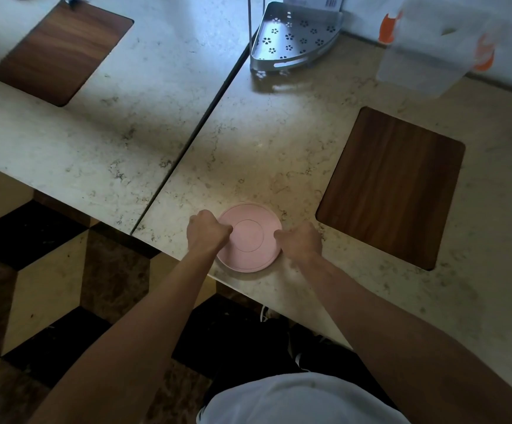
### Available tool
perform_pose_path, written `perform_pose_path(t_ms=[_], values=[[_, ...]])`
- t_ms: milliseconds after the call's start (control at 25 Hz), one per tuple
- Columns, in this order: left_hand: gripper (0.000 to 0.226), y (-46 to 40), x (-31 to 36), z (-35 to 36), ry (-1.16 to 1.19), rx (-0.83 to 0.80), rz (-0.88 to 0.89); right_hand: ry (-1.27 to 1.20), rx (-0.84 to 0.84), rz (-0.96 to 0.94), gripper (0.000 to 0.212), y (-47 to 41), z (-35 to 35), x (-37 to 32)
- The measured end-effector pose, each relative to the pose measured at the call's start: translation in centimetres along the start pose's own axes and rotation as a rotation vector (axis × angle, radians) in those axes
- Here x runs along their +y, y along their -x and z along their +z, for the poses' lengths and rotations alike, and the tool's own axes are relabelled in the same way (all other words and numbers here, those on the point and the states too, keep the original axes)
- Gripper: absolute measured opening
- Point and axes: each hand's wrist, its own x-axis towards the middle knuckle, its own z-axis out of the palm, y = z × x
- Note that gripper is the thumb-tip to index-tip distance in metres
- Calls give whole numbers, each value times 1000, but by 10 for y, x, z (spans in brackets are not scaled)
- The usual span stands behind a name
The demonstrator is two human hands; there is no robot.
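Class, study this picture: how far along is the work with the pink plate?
Done: the round pink plate lies flat on the marble counter, near its front edge. In hand: the left hand and right hand grip its opposite rims. Left: lifting or moving it; it seems not yet raised.

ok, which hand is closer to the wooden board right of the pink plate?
Right. The right hand grips the pink plate at its rim nearest the wooden board, not touching it; the left hand grips the far rim.

Head cam, wide-angle, looks fwd & down onto counter, fairly close.
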Motion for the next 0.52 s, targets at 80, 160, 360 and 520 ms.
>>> perform_pose_path(t_ms=[80,160,360,520], values=[[25,-1,-2,0,52,-10,-15,5,-5,-28,34,0,-2,2],[19,-3,-4,-1,122,-24,-30,-28,-41,-40,29,-2,-3,4],[22,-4,0,-5,281,-50,-83,-106,-71,-52,12,-7,-10,6],[17,-1,20,-6,356,-68,-77,-162,-57,-63,19,-14,-25,9]])
